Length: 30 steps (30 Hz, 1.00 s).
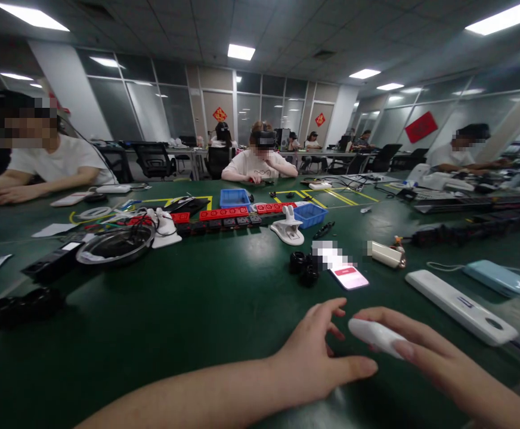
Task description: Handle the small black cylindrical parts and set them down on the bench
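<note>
White capsule (375, 336) pinched in right hand (425, 354) grip; left hand (316, 357) flat, fingers apart.

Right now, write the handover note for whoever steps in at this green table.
Left hand: open, fingers spread, resting on the green table beside the small white oval plastic piece.
Right hand: fingers closed around the white piece, holding it just above the table.
Nearby: phone with a pink screen and two small black cylindrical parts straight ahead; long white flat device to the right, a light blue rectangular case beyond it.
Done: white piece is in hand.
Left: whether anything has been fitted to it cannot be told.
</note>
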Available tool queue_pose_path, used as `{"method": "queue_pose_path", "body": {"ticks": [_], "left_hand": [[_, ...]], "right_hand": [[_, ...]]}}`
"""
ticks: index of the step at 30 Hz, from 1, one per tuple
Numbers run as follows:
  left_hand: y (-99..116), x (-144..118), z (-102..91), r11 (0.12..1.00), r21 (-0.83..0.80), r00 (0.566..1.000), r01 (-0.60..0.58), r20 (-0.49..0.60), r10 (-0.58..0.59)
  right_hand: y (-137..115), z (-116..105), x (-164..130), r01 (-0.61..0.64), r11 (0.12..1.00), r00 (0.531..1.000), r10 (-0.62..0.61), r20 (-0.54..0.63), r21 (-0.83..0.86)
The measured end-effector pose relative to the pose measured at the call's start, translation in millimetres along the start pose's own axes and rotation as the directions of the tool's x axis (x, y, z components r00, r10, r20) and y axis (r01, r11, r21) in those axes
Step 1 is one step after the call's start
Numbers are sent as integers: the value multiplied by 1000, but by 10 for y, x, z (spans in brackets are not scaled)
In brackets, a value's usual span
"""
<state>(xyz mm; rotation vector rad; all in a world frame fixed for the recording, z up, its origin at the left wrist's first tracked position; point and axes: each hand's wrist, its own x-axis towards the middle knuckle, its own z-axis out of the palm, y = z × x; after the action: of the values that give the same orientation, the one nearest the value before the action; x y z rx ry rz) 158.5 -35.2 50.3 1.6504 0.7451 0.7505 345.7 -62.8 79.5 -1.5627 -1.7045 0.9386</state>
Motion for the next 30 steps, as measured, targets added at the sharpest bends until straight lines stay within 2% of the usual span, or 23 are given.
{"method": "queue_pose_path", "body": {"ticks": [2,4,7,10,12,15,20,23,27,30], "left_hand": [[-13,105,178,994,87,997,-67,-43,71],[-86,171,307,988,144,994,-57,-82,70],[-259,213,439,998,58,997,12,-72,-8],[-392,205,509,996,34,995,83,-63,-80],[-418,186,524,991,82,991,106,-84,-99],[-397,168,522,980,172,992,96,-100,-80],[-371,179,527,969,244,992,47,-121,-17],[-376,189,510,983,181,992,-9,-121,31],[-410,222,449,997,49,998,-57,-7,58],[-455,272,429,995,-88,996,-43,75,50]], "right_hand": [[219,78,-40,-88,981,996,90,-4,171],[365,105,-73,-145,969,989,140,40,202],[379,69,-152,-124,992,992,123,-38,-30],[281,16,-230,-25,976,984,-14,-176,-217],[237,13,-259,5,961,982,-56,-178,-276],[217,68,-264,-22,946,992,-19,-124,-323],[219,228,-222,-36,973,992,6,-128,-228],[240,282,-194,-21,973,990,-11,-137,-229],[303,251,-167,39,983,987,-66,-149,-178],[354,192,-161,29,980,981,-65,-181,-195]]}}
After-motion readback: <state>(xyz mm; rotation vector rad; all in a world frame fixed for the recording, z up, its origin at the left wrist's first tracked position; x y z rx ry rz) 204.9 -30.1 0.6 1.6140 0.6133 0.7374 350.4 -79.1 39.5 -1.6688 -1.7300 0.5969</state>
